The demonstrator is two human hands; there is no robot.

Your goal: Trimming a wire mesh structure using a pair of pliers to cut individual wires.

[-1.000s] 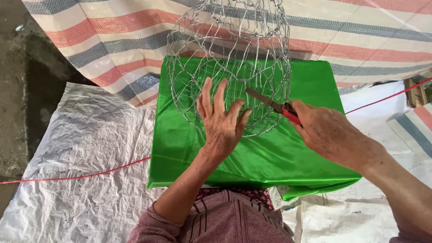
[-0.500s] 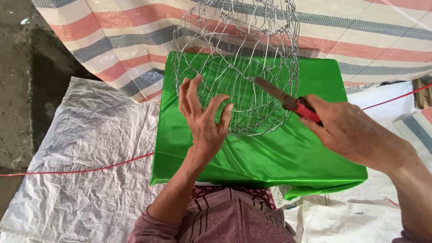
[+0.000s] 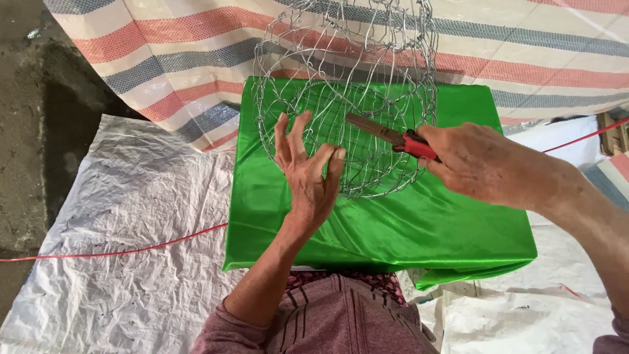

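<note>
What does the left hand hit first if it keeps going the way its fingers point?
Most likely the wire mesh basket. The left hand points up and away, fingertips at or just short of the mesh wall above the green cloth. Contact itself can't be judged from one view.

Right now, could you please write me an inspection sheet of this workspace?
Surface: green cloth over a raised pad, lying on white woven sheets.
Job's things: wire mesh basket standing on the cloth; red-handled pliers, nose inside the mesh.
Clutter: nothing seen.
Grips: left hand open, fingers spread against the basket's wire; right hand shut on the pliers.
Cables: thin red cord across the white sheet, another stretch at far right.
Surroundings: striped tarp behind, dark ground at left, wooden piece at right edge.
</note>
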